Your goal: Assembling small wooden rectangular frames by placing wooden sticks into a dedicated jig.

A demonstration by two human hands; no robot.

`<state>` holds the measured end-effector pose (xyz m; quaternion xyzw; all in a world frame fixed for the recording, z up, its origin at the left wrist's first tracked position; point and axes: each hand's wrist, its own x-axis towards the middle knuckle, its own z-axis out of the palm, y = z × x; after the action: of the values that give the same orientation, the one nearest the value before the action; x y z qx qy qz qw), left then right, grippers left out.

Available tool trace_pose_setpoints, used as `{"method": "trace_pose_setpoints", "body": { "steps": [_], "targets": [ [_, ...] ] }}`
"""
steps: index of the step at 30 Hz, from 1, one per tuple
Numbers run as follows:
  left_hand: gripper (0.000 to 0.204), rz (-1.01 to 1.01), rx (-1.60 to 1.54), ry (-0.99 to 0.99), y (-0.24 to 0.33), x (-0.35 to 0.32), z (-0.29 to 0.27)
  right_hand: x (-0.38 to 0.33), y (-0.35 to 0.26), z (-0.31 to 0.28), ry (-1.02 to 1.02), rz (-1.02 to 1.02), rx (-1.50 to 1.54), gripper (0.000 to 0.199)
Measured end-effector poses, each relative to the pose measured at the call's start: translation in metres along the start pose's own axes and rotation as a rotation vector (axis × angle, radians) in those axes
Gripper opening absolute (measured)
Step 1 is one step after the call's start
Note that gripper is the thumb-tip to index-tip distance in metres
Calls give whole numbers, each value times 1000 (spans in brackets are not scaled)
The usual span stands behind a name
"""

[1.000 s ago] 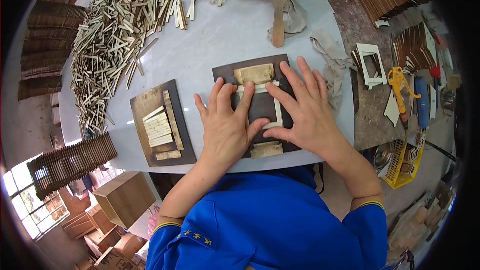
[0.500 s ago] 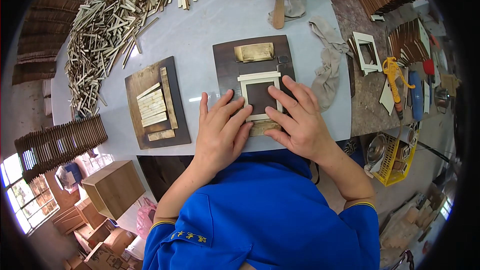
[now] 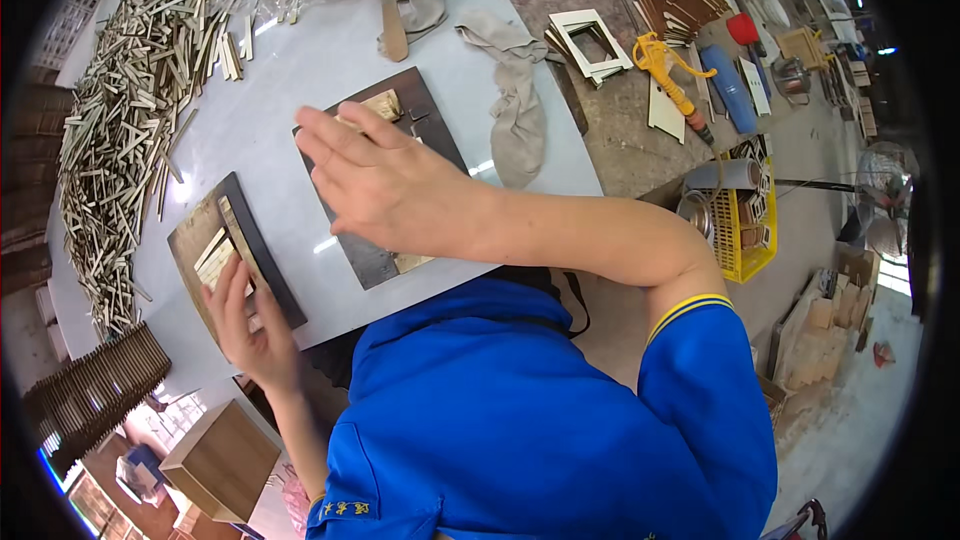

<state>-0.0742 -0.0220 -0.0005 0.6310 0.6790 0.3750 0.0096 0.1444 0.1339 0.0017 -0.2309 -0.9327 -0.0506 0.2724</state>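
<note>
My left hand (image 3: 248,328) is over the near edge of a dark board (image 3: 272,275), its fingers extended and slightly bent beside several pale wooden strips (image 3: 211,253). Whether the fingertips touch the strips, I cannot tell. A second dark board (image 3: 366,262) lies to the right. Above it my right hand (image 3: 385,180) stretches flat, fingers extended, with nothing seen in it. That hand and forearm hide most of this board, including its pale frame. A yellowish wooden piece (image 3: 384,105) shows past the fingers near the board's far edge.
Loose thin sticks (image 3: 120,160) are heaped at the far left. A brush (image 3: 391,20) and a grey cloth (image 3: 518,115) lie beyond the boards. Pale frames (image 3: 575,24), a yellow air gun (image 3: 668,80) and a blue cylinder (image 3: 728,90) are at the right, above a yellow basket (image 3: 745,260).
Both hands have left the pale frame on the right board. My left hand moved left to the other board; my right hand moved left, its forearm now crossing the board. The view has turned.
</note>
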Motion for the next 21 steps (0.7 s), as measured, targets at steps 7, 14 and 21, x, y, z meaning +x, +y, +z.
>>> {"method": "trace_pose_setpoints", "body": {
  "steps": [7,14,21],
  "targets": [
    [28,-379,91,136,-40,-40,-55,18,-37,-1,-187,-5,375,44],
    [24,-534,152,140,-46,-40,-61,14,-87,1,-263,10,676,45],
    [18,-597,89,58,-48,-27,-60,27,-113,16,-317,46,763,44]
  ]
}}
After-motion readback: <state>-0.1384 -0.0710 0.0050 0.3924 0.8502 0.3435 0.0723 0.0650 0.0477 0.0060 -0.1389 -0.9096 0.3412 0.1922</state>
